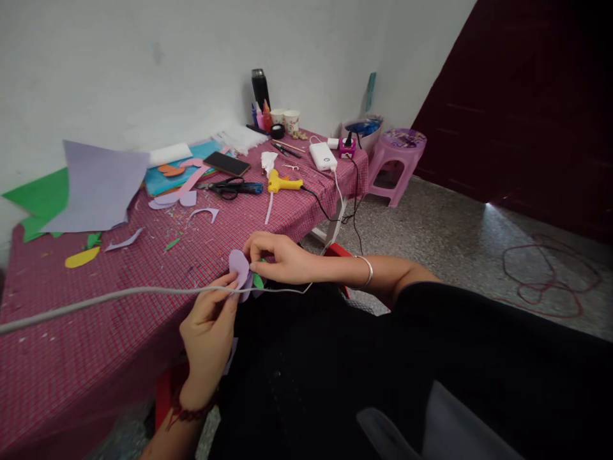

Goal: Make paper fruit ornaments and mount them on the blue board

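From my remote seat I see both hands meeting just off the near edge of the red checked worktop (86, 358), above a dark-clothed lap. The left hand (208, 332) has its grip pinched on the lower edge of a lilac foam petal piece (238, 265), thumb on its face. The right hand (278, 255) has its grip curled closed over the same piece's upper right side, where a small green foam leaf (258, 280) peeks out. A thin grey cord (96, 297) crosses in front of the fingers. Farther back on the cloth lie a yellow glue gun (283, 184), black-handled scissors (230, 188), a dark phone (227, 163) and a large lilac sheet (98, 185).
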Tool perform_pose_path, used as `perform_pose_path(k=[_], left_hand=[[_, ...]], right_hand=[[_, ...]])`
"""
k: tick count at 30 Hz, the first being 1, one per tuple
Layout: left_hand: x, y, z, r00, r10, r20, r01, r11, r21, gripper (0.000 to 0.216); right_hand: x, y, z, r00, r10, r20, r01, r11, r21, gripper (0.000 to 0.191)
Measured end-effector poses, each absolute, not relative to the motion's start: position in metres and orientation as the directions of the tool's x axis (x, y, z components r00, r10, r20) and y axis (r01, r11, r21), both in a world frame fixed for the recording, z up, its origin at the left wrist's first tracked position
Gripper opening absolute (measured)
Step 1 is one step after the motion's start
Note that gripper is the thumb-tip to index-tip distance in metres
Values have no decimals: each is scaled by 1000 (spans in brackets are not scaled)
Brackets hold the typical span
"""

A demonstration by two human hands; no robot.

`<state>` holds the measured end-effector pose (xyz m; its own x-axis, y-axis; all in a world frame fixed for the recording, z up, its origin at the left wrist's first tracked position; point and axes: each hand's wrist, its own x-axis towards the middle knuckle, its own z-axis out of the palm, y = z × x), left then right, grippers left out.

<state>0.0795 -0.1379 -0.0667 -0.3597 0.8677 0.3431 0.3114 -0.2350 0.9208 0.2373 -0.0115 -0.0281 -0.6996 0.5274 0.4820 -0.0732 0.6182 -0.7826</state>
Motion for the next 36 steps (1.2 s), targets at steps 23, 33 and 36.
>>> perform_pose_path(k=[23,33,36], left_hand=[[75,-120,-81,-438,899,-12,-216,-92,972,15],[71,-117,-80,-415,908,-56,-311,-83,947,16],[73,-120,-80,-406,913,-31,-278,-92,956,17]], right_hand=[[242,-8,-31,-774,531,344,-76,462,-884,23],[247,8,-32,-775,483,407,40,680,-732,17],[247,5,-32,-807,390,443,7,756,-654,3]])
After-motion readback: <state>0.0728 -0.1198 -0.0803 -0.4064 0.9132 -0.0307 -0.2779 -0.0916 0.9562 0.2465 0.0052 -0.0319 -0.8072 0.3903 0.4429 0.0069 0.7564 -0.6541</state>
